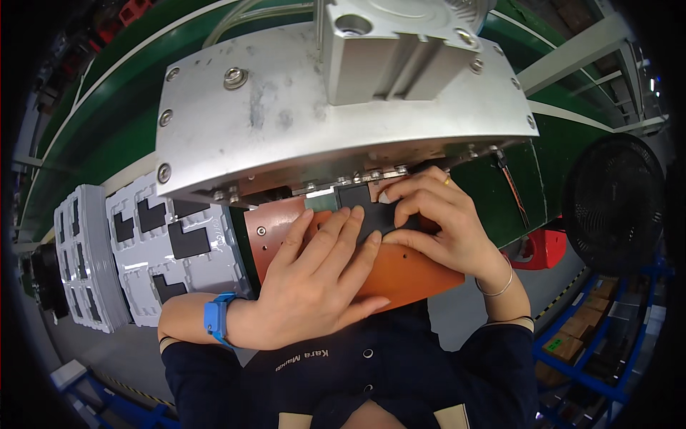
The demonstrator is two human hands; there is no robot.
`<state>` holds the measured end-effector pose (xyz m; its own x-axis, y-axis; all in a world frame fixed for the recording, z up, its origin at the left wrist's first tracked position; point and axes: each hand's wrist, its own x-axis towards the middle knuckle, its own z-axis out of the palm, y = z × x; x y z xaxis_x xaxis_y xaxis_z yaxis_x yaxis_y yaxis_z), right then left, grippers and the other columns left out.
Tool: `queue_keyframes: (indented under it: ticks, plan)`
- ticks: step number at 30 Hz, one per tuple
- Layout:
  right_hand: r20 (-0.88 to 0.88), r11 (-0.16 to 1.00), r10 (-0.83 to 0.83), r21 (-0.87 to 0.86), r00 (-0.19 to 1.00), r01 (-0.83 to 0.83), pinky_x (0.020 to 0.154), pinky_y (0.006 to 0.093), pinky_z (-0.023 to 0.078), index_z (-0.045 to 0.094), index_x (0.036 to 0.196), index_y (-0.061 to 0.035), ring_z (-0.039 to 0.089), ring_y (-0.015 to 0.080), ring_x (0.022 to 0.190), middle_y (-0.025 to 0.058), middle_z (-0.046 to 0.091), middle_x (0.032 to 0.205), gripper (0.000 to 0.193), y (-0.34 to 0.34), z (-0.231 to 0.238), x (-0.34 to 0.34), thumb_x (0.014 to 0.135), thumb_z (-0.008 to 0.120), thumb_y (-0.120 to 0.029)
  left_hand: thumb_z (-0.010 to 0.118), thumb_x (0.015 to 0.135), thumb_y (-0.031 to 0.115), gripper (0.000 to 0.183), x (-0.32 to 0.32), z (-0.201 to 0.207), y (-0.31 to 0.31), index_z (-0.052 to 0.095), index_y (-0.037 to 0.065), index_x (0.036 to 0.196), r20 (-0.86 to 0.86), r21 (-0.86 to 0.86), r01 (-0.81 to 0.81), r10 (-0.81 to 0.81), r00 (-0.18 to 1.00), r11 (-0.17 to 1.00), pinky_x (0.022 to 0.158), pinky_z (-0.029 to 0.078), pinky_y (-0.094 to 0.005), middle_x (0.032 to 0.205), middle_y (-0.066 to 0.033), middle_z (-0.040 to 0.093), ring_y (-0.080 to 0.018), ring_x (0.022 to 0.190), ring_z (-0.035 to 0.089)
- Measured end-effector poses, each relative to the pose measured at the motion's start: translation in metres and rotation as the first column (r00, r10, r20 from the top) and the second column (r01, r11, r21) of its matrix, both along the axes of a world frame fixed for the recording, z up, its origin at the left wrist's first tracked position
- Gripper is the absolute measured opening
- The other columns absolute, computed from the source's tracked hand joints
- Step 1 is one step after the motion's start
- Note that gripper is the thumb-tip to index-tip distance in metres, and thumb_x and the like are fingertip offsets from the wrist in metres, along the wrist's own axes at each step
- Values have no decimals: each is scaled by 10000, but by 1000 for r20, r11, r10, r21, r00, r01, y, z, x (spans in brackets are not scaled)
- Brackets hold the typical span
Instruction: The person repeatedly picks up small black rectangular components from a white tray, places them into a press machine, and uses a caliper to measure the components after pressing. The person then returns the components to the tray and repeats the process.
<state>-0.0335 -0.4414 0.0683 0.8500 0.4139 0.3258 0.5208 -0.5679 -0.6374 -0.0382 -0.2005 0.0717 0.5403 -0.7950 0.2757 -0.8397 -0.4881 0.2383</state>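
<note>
Reaching in from seven o'clock, the left hand (321, 275) is lying palm down with its forearm bent across the lower frame, a blue wristband (216, 319) circling the wrist. Its fingers are stretching nearly straight toward one o'clock, spread flat and gripping nothing, their tips pressing on a small black part (362, 207) that is sitting on the orange plate (414, 275) just under the front edge of the grey metal press housing (321, 114). Coming in from five o'clock, the right hand (443, 225) is arching over the same part, its forearm rising steeply and a thin bracelet (496, 286) hanging at the wrist. Its fingers are curling narrowly, the fingertips pinching the black part's right end against the plate; the two hands are touching over it. At nine o'clock from the hands, white trays (153, 250) with black pieces in their pockets are lying beside the plate, and a black fan (614, 204) is standing at three o'clock, well apart.
</note>
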Motion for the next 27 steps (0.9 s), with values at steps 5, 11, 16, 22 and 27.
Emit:
queue_keyframes:
  ticks: [5,11,16,22,27]
  plan:
    - [-23,1000,-10,-2,1000,10,867,370,448,615,836,-57,595,273,969,68,649,1033,292,2,4,0,689,842,-168,723,791,520,660,-1,-2,0,640,41,1238,46,-12,8,-7,999,1000,1087,335,-526,1312,-214,575,-340,1203,563]
    - [-77,1000,-19,-25,997,17,808,349,491,582,894,-56,607,261,935,67,634,1043,270,-1,12,-9,730,796,-74,764,788,411,581,-5,10,3,649,24,1206,42,-163,58,-52,998,985,1019,415,-503,1274,-205,598,-345,1145,596]
    - [-205,917,-96,362,974,166,671,270,516,583,892,-16,660,176,788,69,656,927,251,-9,13,-39,739,772,43,684,825,43,235,2,19,11,691,-23,1051,-133,-422,36,-102,986,906,710,550,-349,980,-174,693,-315,843,684]
    - [290,977,81,166,954,-133,707,332,560,683,918,-61,684,216,765,40,684,844,196,23,38,-75,735,743,-23,590,1000,164,198,18,33,22,667,-16,1034,-964,-262,-60,-257,72,963,501,442,-227,706,-3,623,-54,566,602]
    - [438,990,-18,134,899,-46,854,370,559,719,954,-36,704,256,957,89,718,991,177,24,45,-65,778,738,-26,727,894,46,213,13,22,24,634,3,1080,-859,-386,-72,-387,-337,920,558,515,-206,858,-32,689,-93,643,664]
